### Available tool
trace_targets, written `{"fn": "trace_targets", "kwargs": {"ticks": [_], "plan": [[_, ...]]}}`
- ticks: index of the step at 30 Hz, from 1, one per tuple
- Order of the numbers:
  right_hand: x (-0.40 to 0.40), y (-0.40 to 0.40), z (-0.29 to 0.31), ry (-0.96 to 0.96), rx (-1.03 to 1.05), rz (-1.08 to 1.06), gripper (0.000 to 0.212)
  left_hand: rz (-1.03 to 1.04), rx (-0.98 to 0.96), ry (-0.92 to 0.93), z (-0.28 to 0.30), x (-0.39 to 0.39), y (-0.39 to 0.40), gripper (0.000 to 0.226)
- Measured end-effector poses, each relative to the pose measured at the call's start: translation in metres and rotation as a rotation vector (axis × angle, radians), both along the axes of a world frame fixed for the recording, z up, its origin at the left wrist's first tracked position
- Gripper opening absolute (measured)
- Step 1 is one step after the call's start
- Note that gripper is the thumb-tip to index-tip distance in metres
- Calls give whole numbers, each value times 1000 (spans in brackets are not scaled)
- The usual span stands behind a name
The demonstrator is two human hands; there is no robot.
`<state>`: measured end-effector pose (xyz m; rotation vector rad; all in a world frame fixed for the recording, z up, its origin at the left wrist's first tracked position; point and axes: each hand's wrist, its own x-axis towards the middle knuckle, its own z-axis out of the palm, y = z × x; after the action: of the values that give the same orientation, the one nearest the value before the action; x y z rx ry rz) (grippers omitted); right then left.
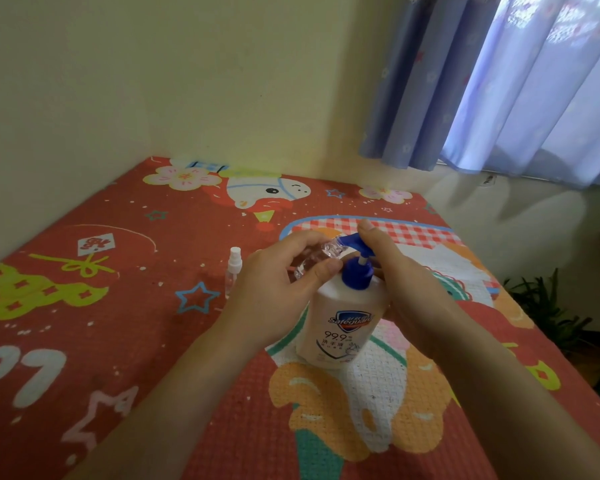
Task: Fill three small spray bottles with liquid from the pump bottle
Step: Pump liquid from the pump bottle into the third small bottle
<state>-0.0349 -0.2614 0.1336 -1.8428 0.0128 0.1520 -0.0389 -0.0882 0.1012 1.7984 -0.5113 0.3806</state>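
Note:
A white pump bottle (343, 323) with a blue pump head (355, 244) stands on the red patterned mat. My left hand (278, 292) holds a small clear bottle (321, 256) tilted, its open mouth against the blue spout. My right hand (406, 282) wraps the pump bottle's right side, thumb resting on top of the pump head. A second small spray bottle (233, 271) with a white cap stands upright on the mat, just left of my left hand. A third small bottle is not visible.
The red cartoon mat (118, 306) covers a surface pushed into a wall corner at left and back. Blue curtains (499, 81) hang at the upper right. A green plant (548, 306) sits beyond the mat's right edge.

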Motion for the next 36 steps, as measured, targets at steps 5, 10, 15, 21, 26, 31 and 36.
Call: {"fn": "trace_targets", "kwargs": {"ticks": [5,10,15,21,26,31,36], "plan": [[1,-1,-3,-1,-1,-1,62,-21,-3,-14,4,-3,-1,25],[1,-2,-3,-7,-4,8,60,-17,-12,6,1,0,-2,20],[0,-3,-3,-15,6,17,60,-7,-18,5,-1,1,-2,18],[-2,-3,-3,-24,28,10,51,3,-4,28,-4,3,-1,17],[-3,-2,-3,-34,55,-6,44,17,14,38,-6,4,1,19],[-6,0,-3,-58,35,-42,42,27,15,64,-9,5,2,17],[-7,1,-1,-80,-8,-38,39,25,20,63,-9,5,2,16]]}}
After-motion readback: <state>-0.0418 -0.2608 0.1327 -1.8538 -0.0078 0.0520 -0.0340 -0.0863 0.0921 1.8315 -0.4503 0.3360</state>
